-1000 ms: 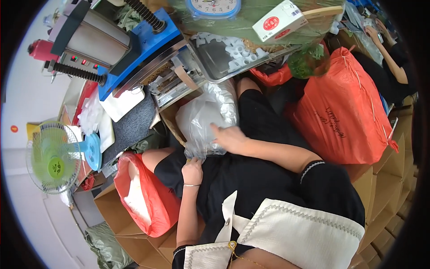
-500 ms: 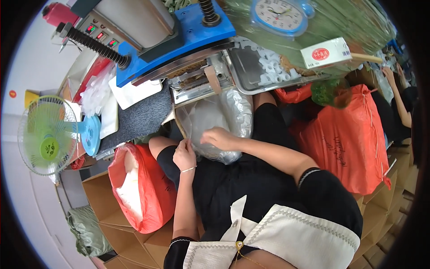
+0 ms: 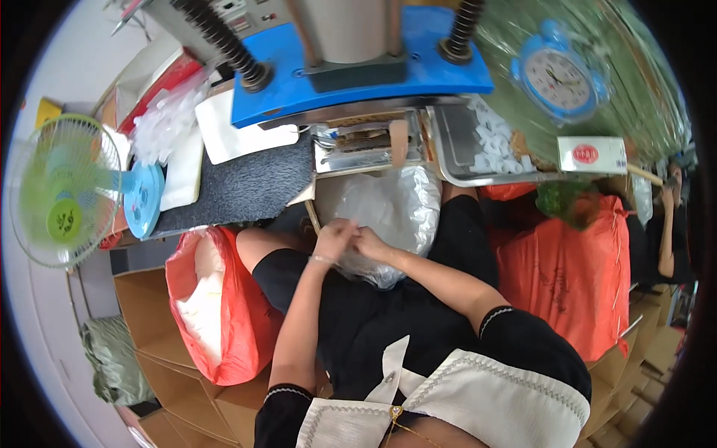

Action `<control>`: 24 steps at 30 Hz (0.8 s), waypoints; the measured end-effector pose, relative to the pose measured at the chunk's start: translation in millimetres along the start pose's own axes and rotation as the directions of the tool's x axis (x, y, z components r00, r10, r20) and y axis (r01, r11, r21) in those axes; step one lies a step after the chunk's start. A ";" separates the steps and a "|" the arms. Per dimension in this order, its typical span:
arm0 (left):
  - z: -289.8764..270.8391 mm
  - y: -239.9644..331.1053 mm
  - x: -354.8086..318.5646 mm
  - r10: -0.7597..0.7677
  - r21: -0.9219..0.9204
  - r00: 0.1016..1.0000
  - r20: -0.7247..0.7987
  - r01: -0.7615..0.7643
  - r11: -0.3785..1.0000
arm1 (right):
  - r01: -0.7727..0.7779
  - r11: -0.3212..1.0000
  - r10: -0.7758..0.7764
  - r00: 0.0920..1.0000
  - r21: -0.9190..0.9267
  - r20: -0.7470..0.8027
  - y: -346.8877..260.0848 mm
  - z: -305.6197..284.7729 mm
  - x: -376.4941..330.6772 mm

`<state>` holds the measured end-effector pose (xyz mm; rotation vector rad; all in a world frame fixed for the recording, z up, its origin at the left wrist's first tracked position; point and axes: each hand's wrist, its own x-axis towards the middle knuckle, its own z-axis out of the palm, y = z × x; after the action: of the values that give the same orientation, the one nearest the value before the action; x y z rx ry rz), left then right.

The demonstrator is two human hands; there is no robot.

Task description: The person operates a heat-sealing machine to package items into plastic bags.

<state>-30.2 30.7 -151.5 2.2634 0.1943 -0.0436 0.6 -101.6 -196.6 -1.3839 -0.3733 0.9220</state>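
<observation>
Head view: crumpled translucent plastic bag (image 3: pixel 403 209), before blue-plated metal press (image 3: pixel 429 78); long axis unclear. Left hand (image 3: pixel 336 240), right hand (image 3: pixel 373 246): together at its near-left side, right nearer its bulk, which lies forward and rightward; grasp blurred, cannot tell.

We see a clear plastic bag (image 3: pixel 388 205), slack and crinkled, spreading beyond and to the right of our left hand (image 3: pixel 334 239) and right hand (image 3: pixel 371 245). Its film looks cloudy just past our fingers, bulges shinily farther right, and sags nearer us below the right hand.
</observation>
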 end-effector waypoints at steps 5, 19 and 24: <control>33.1 -34.4 17.0 -0.205 -0.167 0.957 0.206 0.240 0.956 | -0.083 0.996 0.073 0.959 -0.026 -0.274 2.3 -34.9 1.4; 33.6 -11.1 29.9 -0.148 -0.408 0.974 -0.172 0.066 0.910 | -0.117 0.987 0.102 0.987 -0.112 -0.125 -42.2 -81.1 39.7; 16.3 -17.0 35.9 0.013 0.420 0.996 0.088 -0.049 0.906 | -0.140 0.981 0.160 0.976 -0.134 0.149 -74.7 -74.0 24.9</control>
<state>3.2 33.5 -178.4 2.6917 0.1104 -0.1782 93.7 -127.0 -148.0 -1.4706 -0.4572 1.1549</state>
